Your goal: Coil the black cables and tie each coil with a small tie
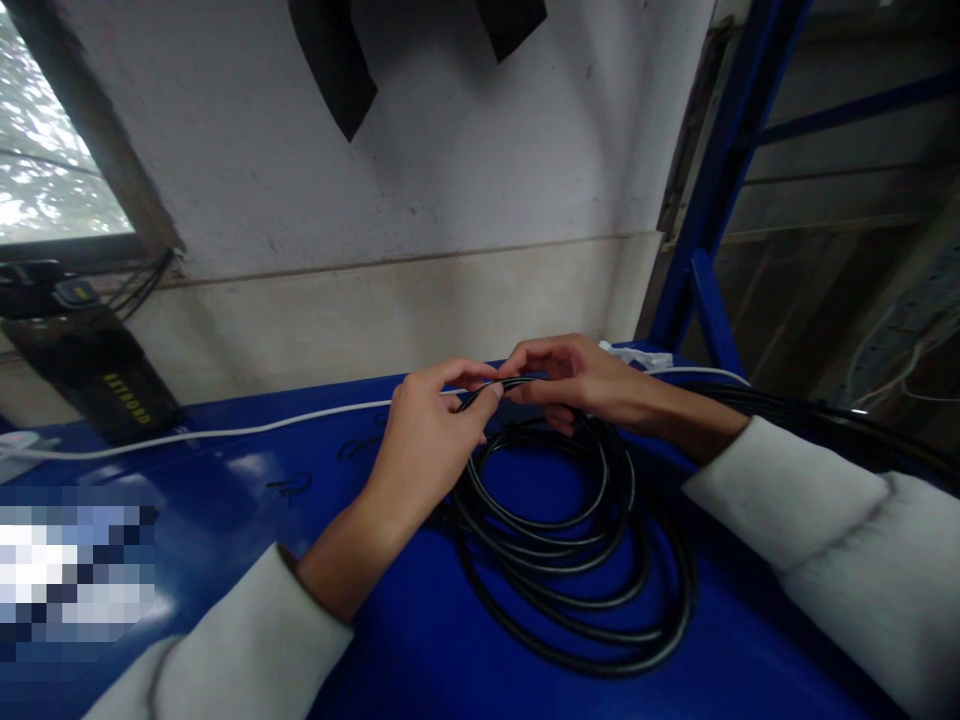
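A coil of black cable [577, 570] hangs in several loops below my hands, its lower loops lying over the blue tabletop [405, 640]. My left hand [439, 420] pinches the top strands of the coil between thumb and fingers. Close against it, my right hand [566, 380] grips the same strands from the other side, fingertips nearly meeting the left ones. What lies right between the fingertips is partly hidden. Left of the coil, small dark bent ties [291, 485] lie on the table.
A white cord [277, 425] runs along the table's back. At far left stands a black bottle-like container [97, 370] with yellow lettering. More black cable [780, 405] lies at right, by a blue metal frame [705, 250]. White crumpled material [637, 355] sits at the back edge.
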{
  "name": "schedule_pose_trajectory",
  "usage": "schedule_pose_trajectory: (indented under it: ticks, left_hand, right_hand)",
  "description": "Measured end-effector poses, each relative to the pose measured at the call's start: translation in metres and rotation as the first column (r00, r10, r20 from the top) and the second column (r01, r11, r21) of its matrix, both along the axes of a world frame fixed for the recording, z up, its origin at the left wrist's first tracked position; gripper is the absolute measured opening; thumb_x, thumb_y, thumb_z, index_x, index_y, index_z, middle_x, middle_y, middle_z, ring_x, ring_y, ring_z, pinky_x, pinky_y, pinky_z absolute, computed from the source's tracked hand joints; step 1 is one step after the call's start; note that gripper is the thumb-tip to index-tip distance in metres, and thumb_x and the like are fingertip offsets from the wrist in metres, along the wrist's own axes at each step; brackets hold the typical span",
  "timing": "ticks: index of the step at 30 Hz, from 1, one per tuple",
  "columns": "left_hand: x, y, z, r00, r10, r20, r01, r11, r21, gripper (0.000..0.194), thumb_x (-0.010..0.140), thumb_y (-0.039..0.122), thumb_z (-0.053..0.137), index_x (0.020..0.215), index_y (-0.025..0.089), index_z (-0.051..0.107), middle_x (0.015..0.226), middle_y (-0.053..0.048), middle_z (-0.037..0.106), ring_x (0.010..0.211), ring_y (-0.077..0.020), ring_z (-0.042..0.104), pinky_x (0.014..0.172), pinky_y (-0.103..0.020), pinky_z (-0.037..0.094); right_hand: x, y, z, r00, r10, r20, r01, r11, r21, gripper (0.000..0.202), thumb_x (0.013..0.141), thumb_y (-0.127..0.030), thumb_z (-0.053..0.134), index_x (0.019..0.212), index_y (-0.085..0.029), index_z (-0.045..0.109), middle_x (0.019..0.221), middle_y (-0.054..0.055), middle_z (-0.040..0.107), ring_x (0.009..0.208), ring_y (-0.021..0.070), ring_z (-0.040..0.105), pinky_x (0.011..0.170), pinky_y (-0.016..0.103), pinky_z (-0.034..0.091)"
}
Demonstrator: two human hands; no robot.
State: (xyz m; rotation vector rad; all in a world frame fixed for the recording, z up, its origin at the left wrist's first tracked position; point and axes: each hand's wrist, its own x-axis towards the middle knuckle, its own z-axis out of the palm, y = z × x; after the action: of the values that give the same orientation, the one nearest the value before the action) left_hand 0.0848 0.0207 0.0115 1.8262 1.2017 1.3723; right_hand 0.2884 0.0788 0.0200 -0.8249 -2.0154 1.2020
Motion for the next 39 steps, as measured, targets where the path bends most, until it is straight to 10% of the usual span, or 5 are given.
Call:
schedule_pose_trajectory:
  ticks: [23,39]
  left_hand:
    - [-0.0007,0.0008,-0.0006,0.968,0.165,-0.188,-0.119,0.965,0.235,0.008,0.092,0.026,0.077,0.085,0.023,0.08,0.085,-0.003,0.08,0.079,-0.021,0.073,0.072,-0.033,0.053]
    - [-0.0074,0.0068,0.0062,0.944,-0.024,-0.33,0.146,0.926,0.349,0.017,0.095,0.009,0.071,0.1,0.024,0.076,0.1,-0.001,0.078,0.097,-0.0185,0.072,0.089,-0.031,0.052]
  right_hand:
    - [-0.0025,-0.0002,-0.0007,0.998,-0.046,0.038,0.041,0.992,0.117,0.036,0.084,-0.046,0.084,0.101,-0.016,0.075,0.075,-0.001,0.07,0.043,0.0058,0.053,0.039,0.02,0.038]
    - [-0.0016,0.0011,-0.0031,0.998,-0.017,0.068,0.007,0.989,0.149,0.034,0.088,-0.047,0.081,0.1,-0.016,0.076,0.07,-0.003,0.065,0.043,0.0051,0.05,0.04,0.021,0.033]
